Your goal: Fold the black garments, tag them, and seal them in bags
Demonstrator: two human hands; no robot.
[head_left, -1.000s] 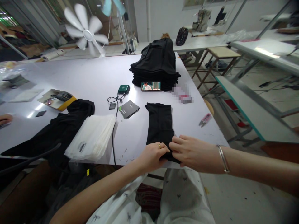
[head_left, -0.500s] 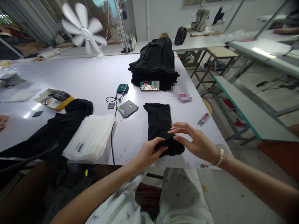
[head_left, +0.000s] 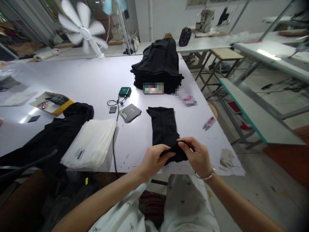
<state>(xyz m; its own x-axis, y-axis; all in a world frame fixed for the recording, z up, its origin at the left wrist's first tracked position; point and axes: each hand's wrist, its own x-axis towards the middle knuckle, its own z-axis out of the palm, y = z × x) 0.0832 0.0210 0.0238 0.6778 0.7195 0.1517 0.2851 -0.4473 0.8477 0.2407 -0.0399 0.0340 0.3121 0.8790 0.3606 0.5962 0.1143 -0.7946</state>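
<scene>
A folded black garment (head_left: 164,124) lies on the white table, its near edge lifted toward me. My left hand (head_left: 154,159) pinches the left part of that edge between thumb and fingers. On the right part, my right hand (head_left: 196,153), with a bracelet at its wrist, is closed with thumb and forefinger on the same cloth. Both hands are close together at the table's front edge. The underside of the raised fold is hidden.
Behind the garment stands a tall stack of black garments (head_left: 156,64). To the left are grey cards (head_left: 130,113), a green device (head_left: 125,91) with a cable, and a pile of white plastic bags (head_left: 94,141). Pink thread snips (head_left: 209,123) lie right; a fan (head_left: 85,33) stands at the back.
My right hand has come down and left from above the cloth, and its fingers have closed on the garment's near edge. My left hand keeps its pinch.
</scene>
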